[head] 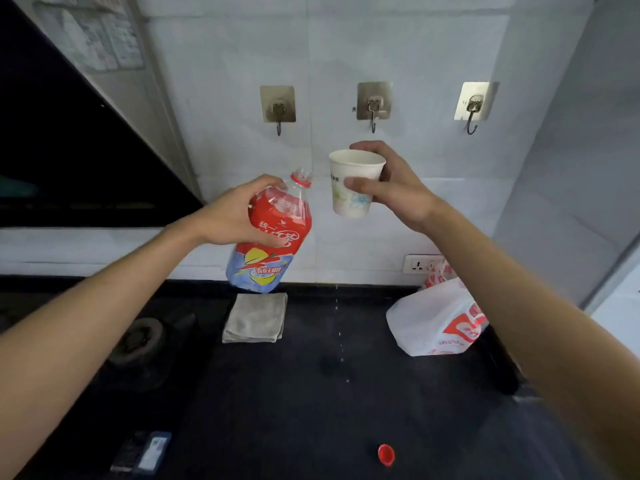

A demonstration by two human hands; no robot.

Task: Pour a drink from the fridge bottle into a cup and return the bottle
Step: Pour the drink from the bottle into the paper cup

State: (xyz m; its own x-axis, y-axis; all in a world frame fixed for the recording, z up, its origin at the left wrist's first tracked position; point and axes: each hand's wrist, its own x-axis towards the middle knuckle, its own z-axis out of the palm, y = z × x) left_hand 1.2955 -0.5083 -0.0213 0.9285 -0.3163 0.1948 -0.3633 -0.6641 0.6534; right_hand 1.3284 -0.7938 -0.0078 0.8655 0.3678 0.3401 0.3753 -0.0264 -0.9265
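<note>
1. The left hand (228,216) has its grip wrapped around the upper body of the bottle (270,237), held in the air above the dark tabletop (294,410), neck tilted up toward the right and uncapped.
2. The right hand (398,188) pinches the paper cup (351,183) between thumb and fingers, upright, just beside the bottle's mouth.
3. The red cap (385,454) lies on the tabletop near the front edge.
4. A folded grey cloth (255,318) and a white plastic bag (436,323) rest on the tabletop near the tiled wall, which carries 3 hooks (373,107).
</note>
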